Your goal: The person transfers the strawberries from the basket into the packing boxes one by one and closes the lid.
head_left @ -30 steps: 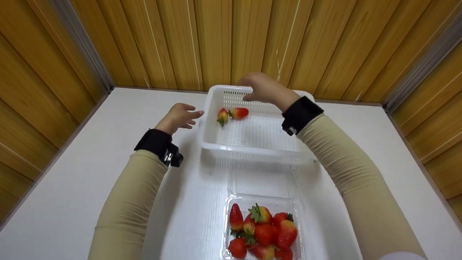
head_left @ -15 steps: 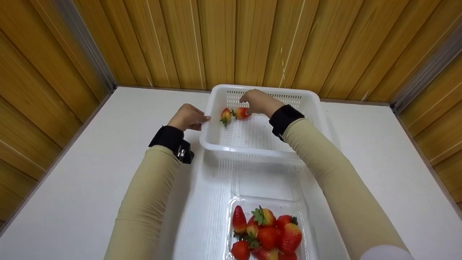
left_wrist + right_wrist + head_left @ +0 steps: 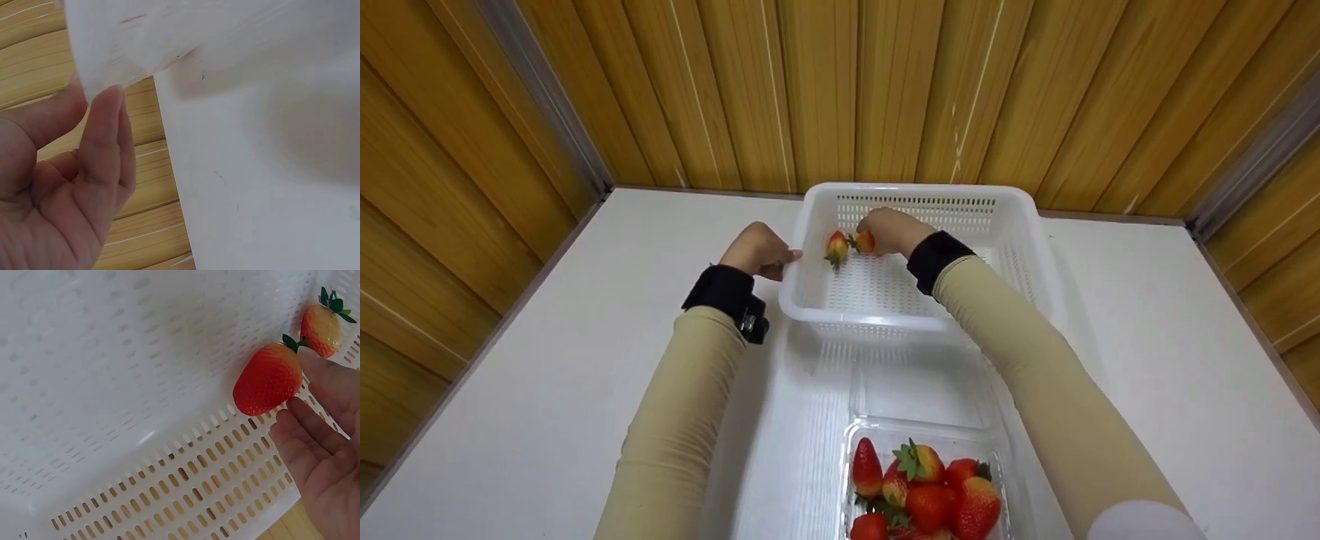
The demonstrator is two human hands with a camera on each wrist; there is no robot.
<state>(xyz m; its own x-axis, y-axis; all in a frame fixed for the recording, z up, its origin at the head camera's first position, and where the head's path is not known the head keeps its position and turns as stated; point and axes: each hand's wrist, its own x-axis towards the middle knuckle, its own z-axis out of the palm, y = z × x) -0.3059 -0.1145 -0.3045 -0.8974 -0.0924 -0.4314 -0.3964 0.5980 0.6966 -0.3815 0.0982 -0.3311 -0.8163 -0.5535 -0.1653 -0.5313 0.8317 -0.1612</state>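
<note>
At the left side of the white perforated plastic basket (image 3: 915, 324), my left hand (image 3: 759, 251) pinches its rim; the left wrist view shows thumb and fingertips (image 3: 107, 101) meeting on the basket edge. My right hand (image 3: 891, 231) reaches inside, with thumb and fingers around a red strawberry (image 3: 269, 379) near its leafy end. A second, yellower strawberry (image 3: 320, 329) lies just beyond it on the basket floor, leaves attached. In the head view the right hand covers part of the held strawberry (image 3: 864, 241).
Nearer the body, a clear plastic punnet (image 3: 851, 442) holds several strawberries (image 3: 930, 506), its transparent lid (image 3: 922, 382) spread out toward the basket. Everything stands on a white table (image 3: 547, 360). Wood-patterned panels (image 3: 885, 90) close off the back and sides.
My right hand has come down into the basket and closed around a strawberry. My left hand has moved right and taken hold of the basket's rim.
</note>
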